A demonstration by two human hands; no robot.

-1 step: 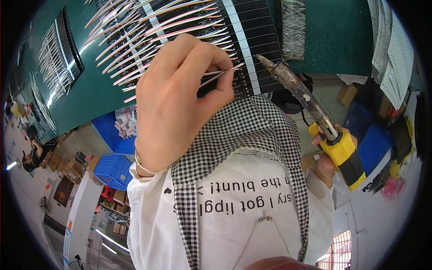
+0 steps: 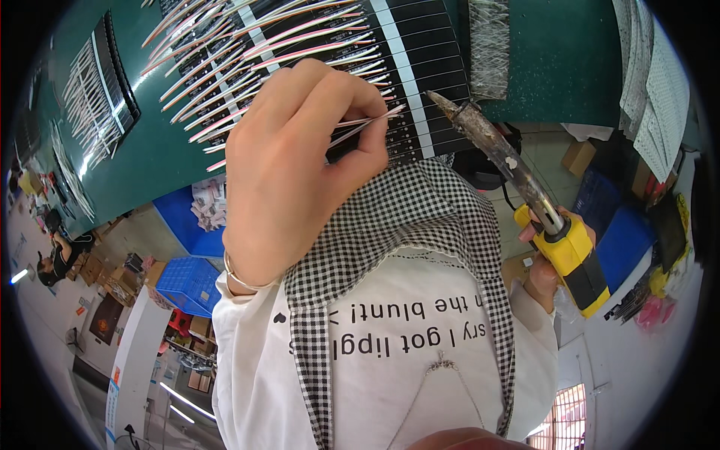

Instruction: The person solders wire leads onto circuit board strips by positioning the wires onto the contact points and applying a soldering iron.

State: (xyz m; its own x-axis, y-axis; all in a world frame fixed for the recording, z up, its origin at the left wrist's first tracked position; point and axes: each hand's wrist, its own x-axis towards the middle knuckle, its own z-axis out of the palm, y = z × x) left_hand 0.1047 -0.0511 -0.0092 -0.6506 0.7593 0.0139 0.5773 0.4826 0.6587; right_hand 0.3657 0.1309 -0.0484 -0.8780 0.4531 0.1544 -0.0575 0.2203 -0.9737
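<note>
My left hand is closed in a pinch over the black circuit board panel. Thin white and pink wires come out between its thumb and forefinger, their ends resting over the board. Several rows of similar wires fan out leftward across the panel; my fingers hide part of them. At the right, my right hand is wrapped round the yellow and black handle of a soldering iron. The iron's dark, worn tip points up and left, close to the panel's right part, and seems apart from the wires.
The panel lies on a green table. A bundle of fine wires is beyond the iron, and another wired board lies far left. White perforated sheets hang at right. Below the table are blue crates. A person is far left.
My left hand has shifted very slightly to the left, still pinching the wires. The soldering iron and right hand look unmoved.
</note>
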